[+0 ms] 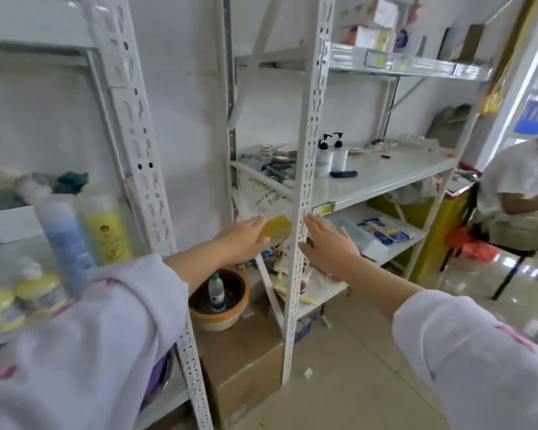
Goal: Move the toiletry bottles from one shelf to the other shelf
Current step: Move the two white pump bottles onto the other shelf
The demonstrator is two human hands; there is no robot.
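Observation:
On the left shelf (10,259) stand a tall blue bottle (66,240), a tall yellow-green bottle (106,228) and two squat yellow pump bottles (41,290), all blurred. Two white pump bottles with black heads (333,153) stand on the middle board of the right shelf (379,178). My left hand (243,240) and my right hand (326,243) are both stretched out flat in the air between the two racks, fingers straight, holding nothing. The right hand is just right of the white upright post (305,181).
A clay pot (218,293) with a small clear bottle sits on a cardboard box (243,361) on the floor between the racks. Lower boards of the right rack hold packets and clutter. A person sits on a stool (510,212) at far right beside a yellow bin (435,228).

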